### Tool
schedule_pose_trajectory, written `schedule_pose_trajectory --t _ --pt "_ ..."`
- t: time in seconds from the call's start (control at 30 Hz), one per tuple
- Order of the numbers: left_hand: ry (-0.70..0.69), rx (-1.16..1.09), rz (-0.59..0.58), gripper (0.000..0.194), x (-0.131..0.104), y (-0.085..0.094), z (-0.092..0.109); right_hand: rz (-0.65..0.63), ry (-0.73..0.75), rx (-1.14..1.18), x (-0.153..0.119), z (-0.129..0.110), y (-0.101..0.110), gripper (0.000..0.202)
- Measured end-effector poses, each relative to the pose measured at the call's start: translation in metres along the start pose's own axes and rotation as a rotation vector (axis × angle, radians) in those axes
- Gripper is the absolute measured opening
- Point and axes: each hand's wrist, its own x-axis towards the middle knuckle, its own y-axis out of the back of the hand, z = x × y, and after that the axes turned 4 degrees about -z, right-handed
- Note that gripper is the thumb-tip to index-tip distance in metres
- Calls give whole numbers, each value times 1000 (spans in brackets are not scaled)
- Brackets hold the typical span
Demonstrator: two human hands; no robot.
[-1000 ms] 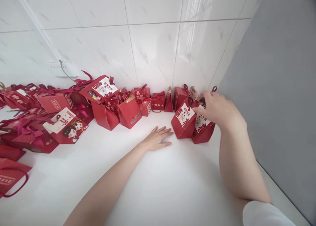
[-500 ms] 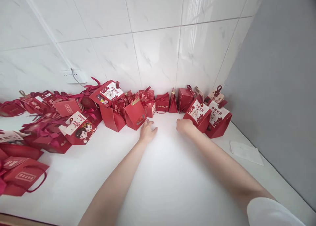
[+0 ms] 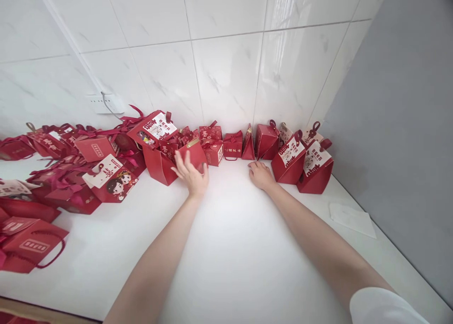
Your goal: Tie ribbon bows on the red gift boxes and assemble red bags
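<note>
My left hand, fingers spread, is in front of a red gift box with a gold strip on top and hides much of its face; I cannot tell whether they touch. Lower down on the right, my right hand lies on the white tabletop with its fingers loosely stretched and holds nothing. Just right of it stands a red gift box with a white printed label, beside a similar labelled box. Small red boxes line the wall between my hands.
A crowded heap of red gift boxes with ribbons covers the left side. One box with a cord handle sits near the front left. A white paper lies by the grey panel at right. The tiled wall holds a socket.
My left hand has lifted left off the tabletop and spread before the gold-strip box. My right hand has uncurled. The labelled box beside it stands more upright, turned slightly and shifted right.
</note>
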Motion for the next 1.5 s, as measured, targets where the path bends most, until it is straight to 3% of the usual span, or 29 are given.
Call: schedule_pose_trajectory --t 0.03,0.1,0.2,0.27,0.37,0.53,0.6,0.67,0.73,0.83,0.93,1.23,1.5 --pt "15 -59 61 82 5 3 -7 8 6 21 1 1 -2 36" --pt "120 -260 67 84 13 6 -23 23 17 65 2 3 -4 36" --pt "405 -621 -76 81 17 5 -42 47 33 146 3 5 -6 35" --pt "504 -767 -212 73 18 6 -49 61 54 219 4 6 -4 32" --pt "503 -879 -492 62 18 13 -49 79 128 369 2 2 0 28" --pt "452 -925 -973 60 10 22 -23 230 209 693 -8 -30 15 53" --pt "382 -914 -1125 67 2 15 -8 364 228 942 -12 -47 31 55" --pt "289 -887 -1205 73 -9 4 6 445 263 1155 -15 -58 57 49" --pt "227 -856 -1228 75 -17 -7 15 342 291 1150 -20 -61 91 41" --pt "209 -860 -1244 76 -21 -13 20 19 332 849 -33 -54 138 29" --pt "202 -915 -1279 78 -18 -10 21 -41 362 616 -48 -44 162 22" --pt "211 -909 -1267 75 -17 -6 22 61 456 380 -50 -54 154 16" --pt "234 -834 -1251 77 -17 -6 21 113 548 224 -51 -53 155 29"
